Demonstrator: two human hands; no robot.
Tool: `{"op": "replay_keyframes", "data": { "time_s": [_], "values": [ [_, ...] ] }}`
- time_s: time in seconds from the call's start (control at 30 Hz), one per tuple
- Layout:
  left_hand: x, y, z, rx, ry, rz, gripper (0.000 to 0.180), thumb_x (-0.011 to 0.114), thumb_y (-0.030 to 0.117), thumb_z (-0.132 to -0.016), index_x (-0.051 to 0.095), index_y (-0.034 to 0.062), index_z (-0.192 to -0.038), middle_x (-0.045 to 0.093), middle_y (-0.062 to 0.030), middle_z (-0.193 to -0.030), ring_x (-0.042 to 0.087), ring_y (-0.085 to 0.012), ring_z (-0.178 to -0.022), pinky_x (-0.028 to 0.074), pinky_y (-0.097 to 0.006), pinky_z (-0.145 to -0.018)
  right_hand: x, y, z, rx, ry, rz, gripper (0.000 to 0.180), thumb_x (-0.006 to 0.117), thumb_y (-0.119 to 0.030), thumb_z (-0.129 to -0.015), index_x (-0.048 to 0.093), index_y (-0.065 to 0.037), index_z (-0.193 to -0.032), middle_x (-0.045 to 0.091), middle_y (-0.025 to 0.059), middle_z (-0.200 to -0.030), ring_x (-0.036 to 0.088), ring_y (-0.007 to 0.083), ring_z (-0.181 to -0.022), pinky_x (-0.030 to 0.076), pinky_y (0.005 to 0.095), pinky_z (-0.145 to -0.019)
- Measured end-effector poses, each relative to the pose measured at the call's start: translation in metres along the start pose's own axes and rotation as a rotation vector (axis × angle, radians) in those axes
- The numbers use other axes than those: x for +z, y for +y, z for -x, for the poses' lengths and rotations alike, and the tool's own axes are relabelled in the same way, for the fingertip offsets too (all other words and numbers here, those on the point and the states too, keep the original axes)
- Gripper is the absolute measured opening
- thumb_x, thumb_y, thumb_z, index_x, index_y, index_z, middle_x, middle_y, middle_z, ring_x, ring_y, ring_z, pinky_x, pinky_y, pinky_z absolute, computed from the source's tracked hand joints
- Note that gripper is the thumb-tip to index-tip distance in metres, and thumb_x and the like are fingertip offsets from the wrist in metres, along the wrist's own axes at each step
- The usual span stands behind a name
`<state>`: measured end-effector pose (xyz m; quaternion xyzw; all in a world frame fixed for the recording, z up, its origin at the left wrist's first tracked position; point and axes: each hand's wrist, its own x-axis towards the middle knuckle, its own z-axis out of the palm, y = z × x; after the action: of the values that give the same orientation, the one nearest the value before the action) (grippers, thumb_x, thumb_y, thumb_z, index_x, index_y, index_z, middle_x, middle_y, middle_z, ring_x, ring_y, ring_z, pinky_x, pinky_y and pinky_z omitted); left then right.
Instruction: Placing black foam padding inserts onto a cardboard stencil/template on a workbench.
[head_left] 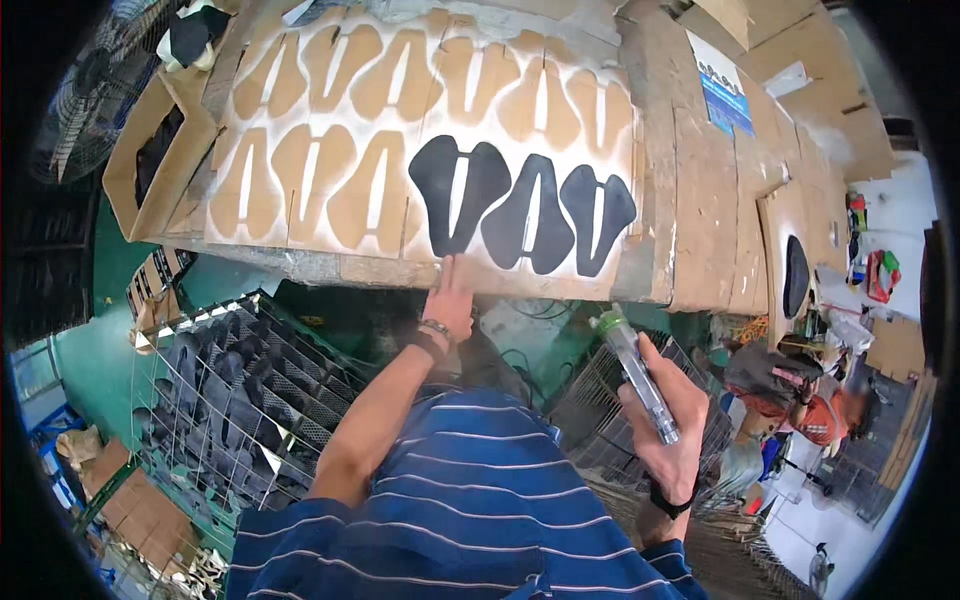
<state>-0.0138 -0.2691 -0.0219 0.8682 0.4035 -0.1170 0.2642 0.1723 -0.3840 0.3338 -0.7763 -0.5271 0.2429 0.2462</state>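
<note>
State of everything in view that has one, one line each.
Left hand: fingers extended at workbench edge, contact unclear
Right hand: closed around silver cylinder
Silver cylinder: held, tilted, green end toward workbench
Black cutouts: lying flat on cardboard sheet
Cardboard sheet: whitened around brown silhouettes
Cardboard box: open, dark item inside
Wire rack: loaded with dark pieces
Fan: running or not, unclear

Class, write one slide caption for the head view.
Left hand near three flat black pieces on white-marked cardboard; right hand gripping a silver cylindrical tool.
</note>
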Motion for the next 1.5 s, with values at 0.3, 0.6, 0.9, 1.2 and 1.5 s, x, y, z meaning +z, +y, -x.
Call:
{"op": "replay_keyframes", "data": {
  "time_s": [0.3,0.6,0.9,1.2,1.5],
  "values": [
    [0.004,-0.002,-0.001,0.021,0.025,0.028,0.062,0.089,0.029,-0.077,0.069,-0.0045,-0.125,0.009,-0.0277,-0.175,0.013,-0.0449,-0.162,0.039,-0.049,-0.124,-0.007,-0.002,0.024,0.030,-0.014,0.016,0.060,0.079,-0.001,-0.081,0.065,0.005,-0.139,0.074,0.0183,-0.106,0.070,0.0275,-0.090,0.054,0.0341,-0.085],
    [0.003,-0.005,0.005,0.059,0.014,-0.033,0.050,0.086,0.025,-0.078,0.071,-0.0020,-0.116,0.007,-0.0294,-0.175,0.010,-0.0458,-0.163,0.044,-0.050,-0.118,-0.006,-0.010,0.034,0.044,-0.090,-0.023,0.059,0.077,0.000,-0.082,0.065,0.003,-0.139,0.073,0.0158,-0.102,0.069,0.0231,-0.088,0.053,0.0321,-0.083],
    [0.024,-0.027,0.017,0.173,0.122,-0.117,0.027,0.073,0.013,-0.083,0.068,0.0004,-0.107,0.012,-0.0309,-0.174,0.011,-0.0442,-0.164,0.049,-0.050,-0.108,-0.008,-0.014,0.032,-0.077,-0.127,0.035,0.070,0.069,0.011,-0.069,0.066,0.002,-0.139,0.072,0.0229,-0.096,0.072,0.0371,-0.083,0.056,0.0379,-0.077],
    [0.027,-0.044,0.054,0.102,0.197,0.255,0.034,0.078,0.012,-0.081,0.067,0.0026,-0.111,0.044,-0.0245,-0.156,0.040,-0.0416,-0.148,0.048,-0.049,-0.109,0.013,-0.017,0.009,-0.046,-0.061,-0.033,0.062,0.077,0.006,-0.078,0.067,-0.001,-0.139,0.074,0.0196,-0.105,0.074,0.0290,-0.091,0.055,0.0337,-0.083],
    [0.039,-0.120,0.025,-0.355,0.442,0.407,0.028,0.077,0.013,-0.082,0.062,0.0059,-0.105,0.062,-0.0189,-0.108,0.060,-0.0428,-0.108,0.050,-0.051,-0.095,0.015,-0.022,0.001,-0.159,-0.127,-0.055,0.067,0.078,0.009,-0.070,0.068,0.002,-0.136,0.072,0.0191,-0.095,0.071,0.0309,-0.081,0.055,0.0349,-0.078]
  ]
}}
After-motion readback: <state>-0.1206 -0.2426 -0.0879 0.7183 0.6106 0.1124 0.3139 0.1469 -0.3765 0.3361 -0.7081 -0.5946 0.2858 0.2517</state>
